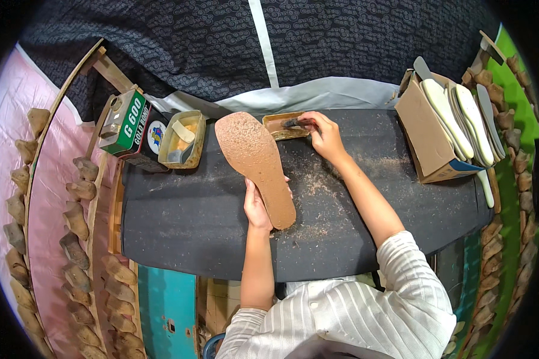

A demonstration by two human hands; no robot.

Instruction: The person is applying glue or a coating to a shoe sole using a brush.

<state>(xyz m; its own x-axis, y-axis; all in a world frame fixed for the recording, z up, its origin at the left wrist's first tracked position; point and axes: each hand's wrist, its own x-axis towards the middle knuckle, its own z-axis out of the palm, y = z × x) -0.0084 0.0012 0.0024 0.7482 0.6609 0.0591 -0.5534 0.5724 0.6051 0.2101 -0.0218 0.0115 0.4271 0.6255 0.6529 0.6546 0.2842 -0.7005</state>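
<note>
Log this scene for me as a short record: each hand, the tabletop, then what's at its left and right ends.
Left hand: the hand holds a brown shoe sole by its narrower end
Right hand: the hand holds a dark tool, probably a brush, at a small tray
Tabletop: black table, scattered brown crumbs
Left end: metal can, yellowish tub
Right end: cardboard box holding pale sole-shaped pieces
</note>
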